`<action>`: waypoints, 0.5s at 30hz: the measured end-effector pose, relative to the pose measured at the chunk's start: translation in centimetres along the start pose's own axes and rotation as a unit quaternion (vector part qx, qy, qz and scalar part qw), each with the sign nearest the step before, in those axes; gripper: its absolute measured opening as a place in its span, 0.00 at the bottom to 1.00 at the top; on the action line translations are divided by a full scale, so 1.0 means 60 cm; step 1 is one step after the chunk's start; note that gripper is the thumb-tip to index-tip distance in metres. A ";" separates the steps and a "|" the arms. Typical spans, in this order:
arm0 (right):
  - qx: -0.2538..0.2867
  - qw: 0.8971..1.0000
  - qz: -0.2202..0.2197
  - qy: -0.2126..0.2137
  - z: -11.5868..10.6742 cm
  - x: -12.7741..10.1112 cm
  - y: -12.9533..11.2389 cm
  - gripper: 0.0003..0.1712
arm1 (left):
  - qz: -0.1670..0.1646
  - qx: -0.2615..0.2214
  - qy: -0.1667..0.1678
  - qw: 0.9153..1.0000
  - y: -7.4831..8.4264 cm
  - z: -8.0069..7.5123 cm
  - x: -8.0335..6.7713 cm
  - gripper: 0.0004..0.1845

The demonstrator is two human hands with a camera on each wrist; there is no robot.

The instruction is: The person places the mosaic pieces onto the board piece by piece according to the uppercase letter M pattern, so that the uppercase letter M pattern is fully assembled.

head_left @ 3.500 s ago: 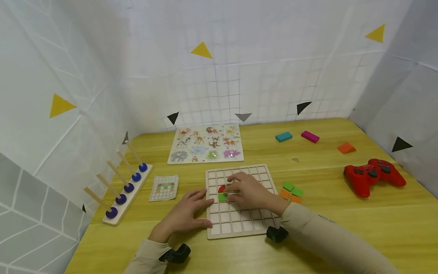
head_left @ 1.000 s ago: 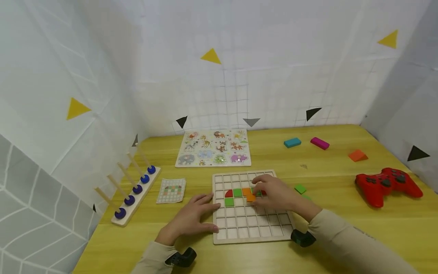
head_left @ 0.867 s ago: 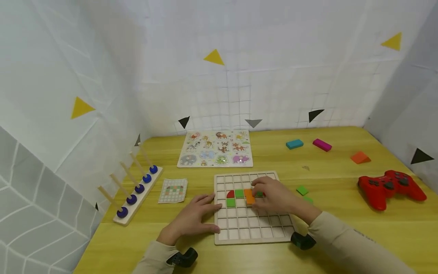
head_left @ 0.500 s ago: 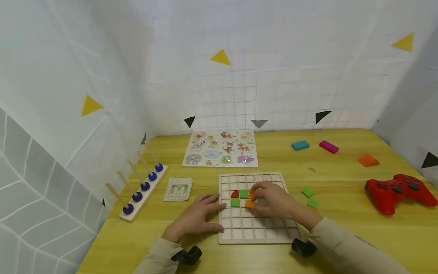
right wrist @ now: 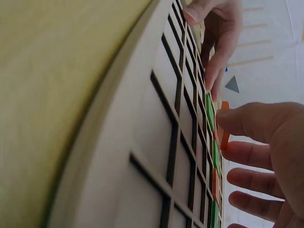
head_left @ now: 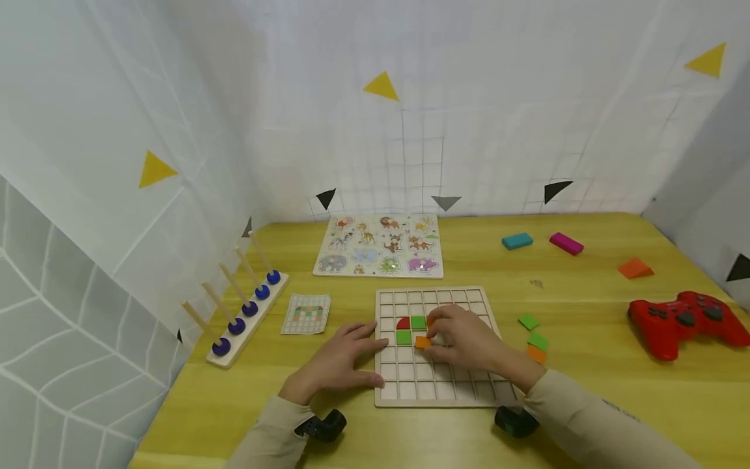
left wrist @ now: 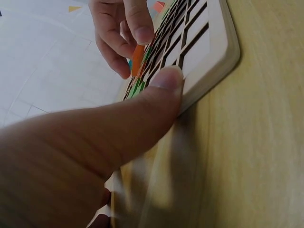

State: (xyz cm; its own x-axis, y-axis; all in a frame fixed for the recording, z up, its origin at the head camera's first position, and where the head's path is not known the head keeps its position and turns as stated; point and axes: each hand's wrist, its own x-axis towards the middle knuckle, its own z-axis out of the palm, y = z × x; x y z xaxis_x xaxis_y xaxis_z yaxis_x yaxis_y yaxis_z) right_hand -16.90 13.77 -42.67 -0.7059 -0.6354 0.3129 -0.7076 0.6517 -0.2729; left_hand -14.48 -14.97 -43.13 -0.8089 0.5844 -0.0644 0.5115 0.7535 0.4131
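Note:
A square orange tile (head_left: 422, 342) is pinched between thumb and fingertips of my right hand (head_left: 465, 339), close over the wooden grid board (head_left: 410, 394). The left wrist view shows this orange tile (left wrist: 137, 59) tilted up on edge above the grid. My left hand (head_left: 340, 358) rests at the board's left edge, fingers extended and thumb on the rim. On the board lie a red rounded tile (head_left: 403, 323), a green tile (head_left: 418, 322) beside it and another green tile (head_left: 403, 337) below the red one. More tiles in that row are partly hidden by my right hand.
Two green tiles (head_left: 528, 321) and an orange tile (head_left: 536, 353) lie right of the board. A pattern card (head_left: 306, 314) and a peg stand (head_left: 249, 322) are left; an animal puzzle (head_left: 381, 247) is behind. A red game controller (head_left: 685, 319) sits far right, blue and magenta blocks (head_left: 566, 243) farther back.
One orange tile has left the group right of the board, and my right hand now holds an orange tile. Over the last second that tile has shifted left over the grid. My left hand stays put.

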 end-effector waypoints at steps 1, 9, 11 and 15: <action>0.002 1.000 0.005 -0.002 0.000 0.003 -0.002 0.10 | -0.001 0.001 0.001 1.000 -0.001 -0.002 0.001 0.37; 0.026 0.998 -0.004 -0.052 0.002 0.011 -0.023 0.10 | 0.002 -0.010 0.002 1.000 -0.001 -0.007 0.001 0.37; 0.031 0.998 -0.004 -0.051 0.005 0.010 -0.027 0.10 | 0.002 -0.012 0.001 1.000 0.001 -0.006 0.000 0.37; 0.037 0.998 0.001 -0.048 0.014 0.011 -0.029 0.11 | 0.003 -0.013 -0.001 1.000 0.003 -0.005 -0.003 0.37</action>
State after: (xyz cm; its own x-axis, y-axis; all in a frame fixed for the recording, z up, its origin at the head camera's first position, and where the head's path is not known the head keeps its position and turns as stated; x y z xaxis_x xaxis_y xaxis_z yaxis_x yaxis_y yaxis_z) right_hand -16.15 11.86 -42.73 -0.7043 -0.6733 0.2251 -0.7043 0.6227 -0.3410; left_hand -14.35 -15.03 -42.79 -0.8057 0.5889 -0.0631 0.5081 0.7421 0.4371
